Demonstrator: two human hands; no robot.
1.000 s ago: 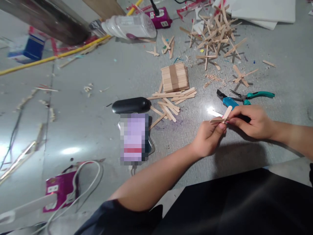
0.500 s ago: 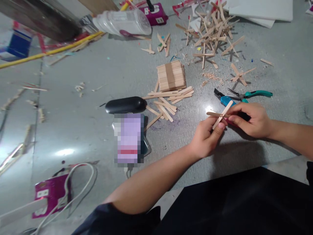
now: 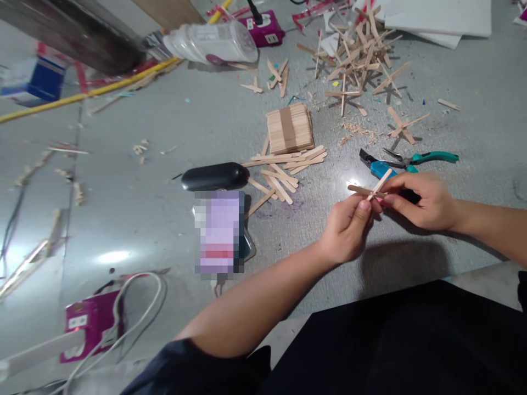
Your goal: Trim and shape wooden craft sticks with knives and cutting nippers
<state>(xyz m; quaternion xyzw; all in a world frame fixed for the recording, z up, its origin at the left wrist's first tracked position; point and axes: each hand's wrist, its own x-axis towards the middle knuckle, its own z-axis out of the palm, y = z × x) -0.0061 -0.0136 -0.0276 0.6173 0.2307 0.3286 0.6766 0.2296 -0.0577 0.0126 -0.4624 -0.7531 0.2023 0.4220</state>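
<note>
Two or more wooden craft sticks, joined into a cross (image 3: 383, 180), are held between both hands. My left hand (image 3: 349, 225) is closed, its thumb pressing near the crossing point. My right hand (image 3: 426, 200) pinches the stick end on the right; its lower fingers are partly hidden. Just beyond the hands lie a blue-handled cutter (image 3: 381, 169) and pliers with green handles (image 3: 434, 157). Farther off, a similar stick cross (image 3: 403, 127) rests on the surface.
A paper-banded bundle of craft sticks (image 3: 302, 126) and loose sticks (image 3: 280, 186) lie left of the hands. Many crosses are heaped (image 3: 362, 55) at the back. A black case (image 3: 214, 176), a phone (image 3: 220, 230), a plastic bottle (image 3: 214, 44) and a white cable (image 3: 158, 296) lie around.
My left thumb has shifted slightly up toward the crossing, covering more of the pale stick's lower end. The camera view has shifted slightly, and both hands keep hold of the cross.
</note>
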